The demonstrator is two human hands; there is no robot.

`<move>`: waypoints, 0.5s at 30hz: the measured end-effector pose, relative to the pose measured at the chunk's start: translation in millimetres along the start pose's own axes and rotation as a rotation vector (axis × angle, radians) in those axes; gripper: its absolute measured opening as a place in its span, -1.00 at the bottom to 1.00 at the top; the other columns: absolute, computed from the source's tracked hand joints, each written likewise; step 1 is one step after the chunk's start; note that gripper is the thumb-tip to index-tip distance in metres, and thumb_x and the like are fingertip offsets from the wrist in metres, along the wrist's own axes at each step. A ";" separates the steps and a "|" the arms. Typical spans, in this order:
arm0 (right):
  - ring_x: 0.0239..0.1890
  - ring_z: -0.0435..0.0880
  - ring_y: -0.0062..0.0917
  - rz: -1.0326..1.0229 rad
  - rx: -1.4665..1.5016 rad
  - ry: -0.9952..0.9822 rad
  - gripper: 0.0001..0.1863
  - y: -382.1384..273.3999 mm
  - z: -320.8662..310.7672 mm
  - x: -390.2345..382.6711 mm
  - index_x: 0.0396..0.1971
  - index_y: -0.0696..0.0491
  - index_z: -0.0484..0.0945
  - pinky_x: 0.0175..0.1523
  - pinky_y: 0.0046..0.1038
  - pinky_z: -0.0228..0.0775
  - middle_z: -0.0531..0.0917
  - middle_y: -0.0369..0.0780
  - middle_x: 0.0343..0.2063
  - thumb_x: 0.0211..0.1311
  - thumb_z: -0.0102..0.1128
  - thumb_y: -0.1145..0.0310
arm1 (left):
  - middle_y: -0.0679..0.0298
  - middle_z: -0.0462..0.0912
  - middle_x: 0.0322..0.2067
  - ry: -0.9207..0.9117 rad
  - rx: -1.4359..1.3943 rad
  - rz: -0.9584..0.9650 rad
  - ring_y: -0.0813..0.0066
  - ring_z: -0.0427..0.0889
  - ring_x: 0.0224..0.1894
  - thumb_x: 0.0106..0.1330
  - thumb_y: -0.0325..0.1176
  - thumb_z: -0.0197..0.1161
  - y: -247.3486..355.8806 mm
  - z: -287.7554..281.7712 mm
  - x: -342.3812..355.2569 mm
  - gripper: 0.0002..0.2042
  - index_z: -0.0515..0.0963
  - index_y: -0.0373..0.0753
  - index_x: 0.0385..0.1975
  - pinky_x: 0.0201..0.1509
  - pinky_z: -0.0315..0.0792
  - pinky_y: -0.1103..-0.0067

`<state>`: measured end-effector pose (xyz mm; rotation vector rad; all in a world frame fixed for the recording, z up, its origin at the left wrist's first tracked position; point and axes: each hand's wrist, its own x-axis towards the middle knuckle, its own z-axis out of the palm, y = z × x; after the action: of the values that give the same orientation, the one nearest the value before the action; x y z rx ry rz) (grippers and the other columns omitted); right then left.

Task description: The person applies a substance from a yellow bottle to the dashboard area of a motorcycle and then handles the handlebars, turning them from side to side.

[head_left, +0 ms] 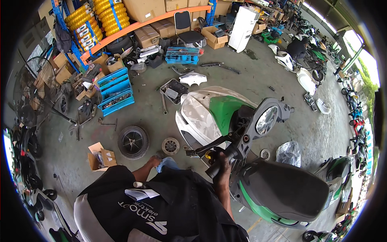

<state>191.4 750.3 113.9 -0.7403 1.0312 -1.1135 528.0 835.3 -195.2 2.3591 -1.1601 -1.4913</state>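
A green and white scooter point(229, 111) stands in front of me on the right, its dark seat point(288, 189) toward the lower right. My right hand point(222, 166) is wrapped around the black handlebar grip point(213, 169) on its near side. A small yellow part point(208, 154) shows beside that hand. The round mirror point(267, 120) sits higher on the handlebar. My left hand point(154, 161) is low by my blue-jeaned leg point(167, 164), away from the scooter; its fingers are too small to make out. Papers and a pen-like item point(139, 185) stick out of my black shirt.
A loose wheel with tyre point(134, 142), a round hub point(170, 146) and an open carton point(100, 157) lie at left. Blue toolboxes point(117, 90) stand farther off, before orange-beamed shelving point(149, 22). Crumpled plastic point(288, 153) lies beyond the seat. Scooters line the right.
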 end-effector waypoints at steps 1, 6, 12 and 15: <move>-0.37 0.53 -0.53 0.007 -0.006 -0.013 -0.54 -8.9 12.8 -2.7 -0.22 0.14 0.48 -0.25 -0.51 0.36 0.57 -0.22 -0.39 0.16 0.11 0.01 | 0.08 0.66 -0.39 -0.017 0.037 0.044 0.23 0.68 -0.43 0.22 -0.19 -0.01 -6.2 2.1 4.1 -0.68 0.59 -0.31 -0.33 -0.33 0.59 0.38; -0.31 0.60 -0.39 0.180 0.447 -0.135 -0.54 -11.3 22.1 -0.6 -0.19 0.16 0.48 -0.22 -0.44 0.38 0.59 -0.15 -0.38 0.09 0.15 0.06 | 0.03 0.65 -0.44 -0.004 0.063 0.058 0.22 0.68 -0.43 0.19 -0.18 -0.04 -41.5 17.7 34.4 -0.66 0.60 -0.30 -0.44 -0.32 0.59 0.38; -0.40 0.56 -0.53 0.062 -0.172 0.022 -0.48 -0.2 -3.5 2.1 -0.23 0.15 0.47 -0.28 -0.51 0.41 0.56 -0.19 -0.45 0.15 0.07 -0.07 | 0.02 0.65 -0.45 -0.014 0.115 0.111 0.18 0.68 -0.42 0.16 -0.22 -0.07 -44.6 19.6 27.3 -0.68 0.60 -0.27 -0.47 -0.25 0.57 0.36; -0.35 0.58 -0.50 0.010 -0.002 0.003 -0.46 -4.5 12.6 0.0 -0.16 0.15 0.45 -0.28 -0.51 0.41 0.59 -0.17 -0.39 0.16 0.07 -0.07 | 0.02 0.64 -0.47 0.026 0.385 0.333 0.16 0.67 -0.40 0.16 -0.24 -0.06 -51.7 19.3 29.0 -0.71 0.59 -0.26 -0.47 -0.18 0.56 0.35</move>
<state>201.5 748.7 122.5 -0.7350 1.0376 -1.1051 546.5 857.9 -250.3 2.2320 -1.8662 -1.2097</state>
